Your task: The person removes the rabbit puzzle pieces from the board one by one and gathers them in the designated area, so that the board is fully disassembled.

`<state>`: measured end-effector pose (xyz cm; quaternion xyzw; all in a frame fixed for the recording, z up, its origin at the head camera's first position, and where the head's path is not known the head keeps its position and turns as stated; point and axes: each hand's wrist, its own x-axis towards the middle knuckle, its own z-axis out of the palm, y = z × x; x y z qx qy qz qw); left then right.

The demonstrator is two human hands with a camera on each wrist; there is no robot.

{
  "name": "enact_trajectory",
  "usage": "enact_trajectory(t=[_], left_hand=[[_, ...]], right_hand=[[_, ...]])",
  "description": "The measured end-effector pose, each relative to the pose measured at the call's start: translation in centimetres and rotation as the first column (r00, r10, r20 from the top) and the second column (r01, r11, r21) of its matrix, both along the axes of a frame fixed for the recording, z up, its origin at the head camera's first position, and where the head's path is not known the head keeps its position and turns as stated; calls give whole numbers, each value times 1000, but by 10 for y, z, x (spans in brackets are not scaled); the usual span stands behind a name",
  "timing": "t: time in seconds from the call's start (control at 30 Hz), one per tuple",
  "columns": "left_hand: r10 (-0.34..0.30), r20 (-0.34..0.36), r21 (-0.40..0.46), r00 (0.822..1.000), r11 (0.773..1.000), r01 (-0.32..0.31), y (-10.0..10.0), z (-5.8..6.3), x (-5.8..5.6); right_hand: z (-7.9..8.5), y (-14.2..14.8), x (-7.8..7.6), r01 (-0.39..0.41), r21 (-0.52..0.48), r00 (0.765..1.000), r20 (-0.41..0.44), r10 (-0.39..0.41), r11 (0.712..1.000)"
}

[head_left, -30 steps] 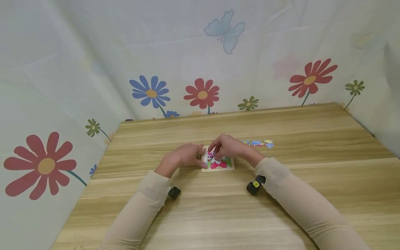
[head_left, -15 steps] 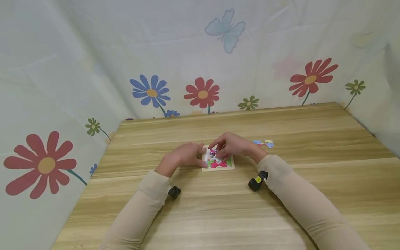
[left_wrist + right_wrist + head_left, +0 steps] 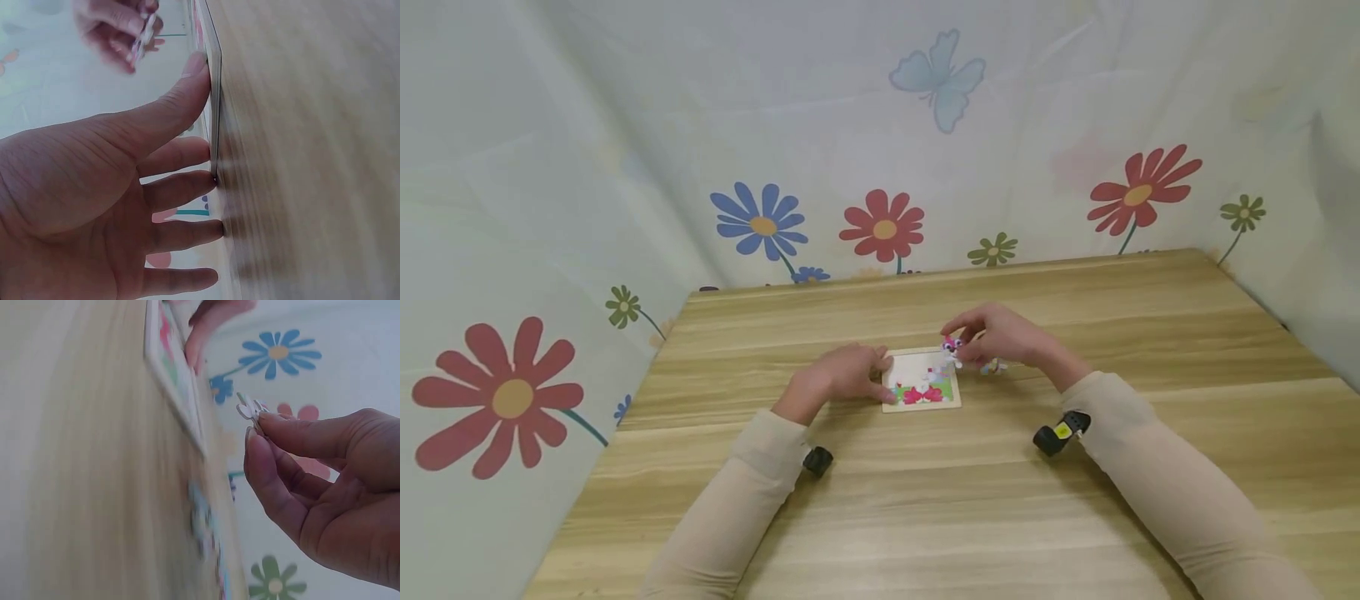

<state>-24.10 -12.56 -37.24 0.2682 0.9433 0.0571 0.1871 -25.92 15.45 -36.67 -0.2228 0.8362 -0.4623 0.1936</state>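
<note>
Right hand [image 3: 1000,337] pinches a small puzzle piece [image 3: 951,346] between thumb and forefinger, lifted clear of the wooden table [image 3: 1075,500] and held just past the puzzle board's [image 3: 921,379] two-o'clock corner. The right wrist view shows the piece [image 3: 249,409] edge-on at the fingertips [image 3: 256,440], with the board [image 3: 175,375] apart from it; the light fingertip pinch leaves most of the piece exposed.

Left hand [image 3: 842,375] lies flat at nine o'clock of the board, fingers straight and relaxed, holding nothing. In the left wrist view its thumb tip [image 3: 197,65] and a fingertip touch the board's edge [image 3: 215,112], which I judge is there to keep the thin board from sliding (it sits loose on the smooth tabletop).

Within the board, the lower row near six o'clock is filled with pink and green picture, while the upper part shows bare pale backing. A few loose pieces [image 3: 992,367] lie on the table at three o'clock of the board, partly hidden under the right hand. Flowered cloth [image 3: 760,221] hangs behind, at twelve o'clock.
</note>
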Motion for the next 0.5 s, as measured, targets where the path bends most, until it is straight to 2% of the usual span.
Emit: enact_trajectory(t=[0.23, 0.37, 0.5], left_hand=[[8, 5, -3, 1000, 1000, -8, 0, -2, 0], [12, -4, -11, 1000, 1000, -12, -1, 0, 0], [19, -3, 2, 1000, 1000, -19, -1, -1, 1]], right_hand=[[-3, 56, 9, 84, 15, 996, 19, -84, 996], [2, 71, 12, 106, 27, 994, 10, -106, 994], [2, 77, 13, 112, 36, 992, 62, -114, 993]])
